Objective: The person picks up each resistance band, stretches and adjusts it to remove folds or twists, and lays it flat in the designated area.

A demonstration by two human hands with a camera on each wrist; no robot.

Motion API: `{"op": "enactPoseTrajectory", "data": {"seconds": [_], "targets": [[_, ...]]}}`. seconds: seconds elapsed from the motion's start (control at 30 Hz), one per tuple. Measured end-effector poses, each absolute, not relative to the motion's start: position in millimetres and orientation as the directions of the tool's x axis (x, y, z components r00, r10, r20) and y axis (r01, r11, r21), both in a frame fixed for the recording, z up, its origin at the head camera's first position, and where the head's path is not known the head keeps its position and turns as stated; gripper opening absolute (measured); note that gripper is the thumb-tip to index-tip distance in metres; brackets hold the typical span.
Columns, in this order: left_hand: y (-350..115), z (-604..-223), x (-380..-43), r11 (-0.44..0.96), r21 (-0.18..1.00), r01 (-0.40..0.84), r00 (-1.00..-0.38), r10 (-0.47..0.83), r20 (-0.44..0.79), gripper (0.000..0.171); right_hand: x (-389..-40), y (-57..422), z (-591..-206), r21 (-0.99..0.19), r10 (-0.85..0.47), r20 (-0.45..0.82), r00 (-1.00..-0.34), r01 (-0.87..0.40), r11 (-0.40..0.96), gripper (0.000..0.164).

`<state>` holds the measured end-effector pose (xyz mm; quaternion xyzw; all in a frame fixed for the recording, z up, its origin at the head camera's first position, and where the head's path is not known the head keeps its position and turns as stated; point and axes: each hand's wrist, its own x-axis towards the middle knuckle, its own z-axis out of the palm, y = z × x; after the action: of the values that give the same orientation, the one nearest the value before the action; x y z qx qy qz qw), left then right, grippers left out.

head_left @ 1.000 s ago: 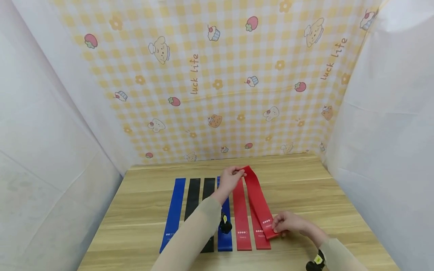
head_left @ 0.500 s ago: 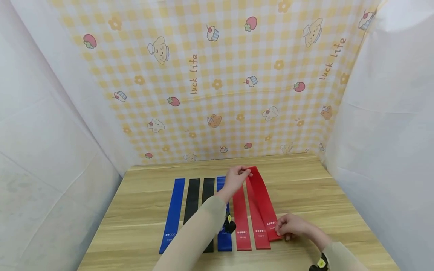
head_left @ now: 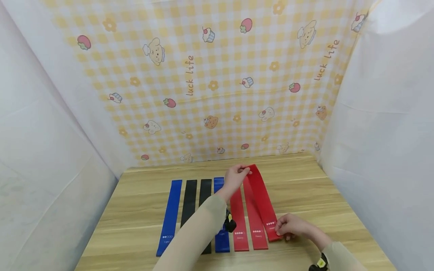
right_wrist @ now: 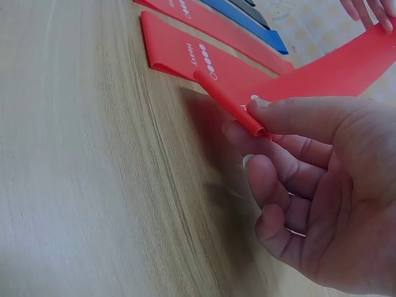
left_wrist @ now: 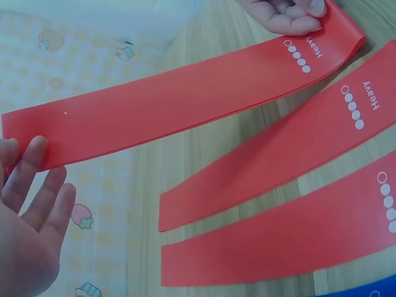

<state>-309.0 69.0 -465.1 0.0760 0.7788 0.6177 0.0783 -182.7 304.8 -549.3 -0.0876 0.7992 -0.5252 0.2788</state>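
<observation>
A red resistance band [head_left: 261, 194] marked "Heavy" is stretched out flat between my two hands, over the right side of the wooden table. My left hand [head_left: 236, 177] pinches its far end, which is raised; in the left wrist view the fingers [left_wrist: 34, 154] lie at the band's end. My right hand [head_left: 291, 225] pinches the near end between thumb and index finger, and the right wrist view shows that end folded over at the fingertips. Just left of the held band, a second red band [head_left: 255, 222] lies flat, with a third red band [head_left: 239, 226] beside it.
Farther left lie a blue band [head_left: 222, 242] partly hidden by my left sleeve, two black bands [head_left: 190, 199] and another blue band [head_left: 171, 218], all roughly parallel on the wooden table [head_left: 135, 210]. A checked cloth [head_left: 217, 101] hangs behind, and white sheets enclose both sides.
Both hands have shifted slightly right with the held red band, whose near end has come off the band beneath it. The last half second shows almost no hand movement.
</observation>
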Motion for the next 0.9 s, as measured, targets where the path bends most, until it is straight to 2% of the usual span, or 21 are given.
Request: {"op": "enactPoseTrajectory", "data": {"seconds": [0.53, 0.9], "targets": [[84, -465, -304, 0.215, 0.976, 0.045, -0.974, 0.226, -0.005, 0.013, -179, 310, -546, -0.877, -0.420, -0.364, -0.831, 0.153, 0.456, 0.008], [89, -469, -303, 0.147, 0.989, 0.037, -0.962, 0.272, -0.005, 0.014, -177, 315, -550, -0.874, -0.410, -0.369, -0.834, 0.162, 0.458, 0.007]]}}
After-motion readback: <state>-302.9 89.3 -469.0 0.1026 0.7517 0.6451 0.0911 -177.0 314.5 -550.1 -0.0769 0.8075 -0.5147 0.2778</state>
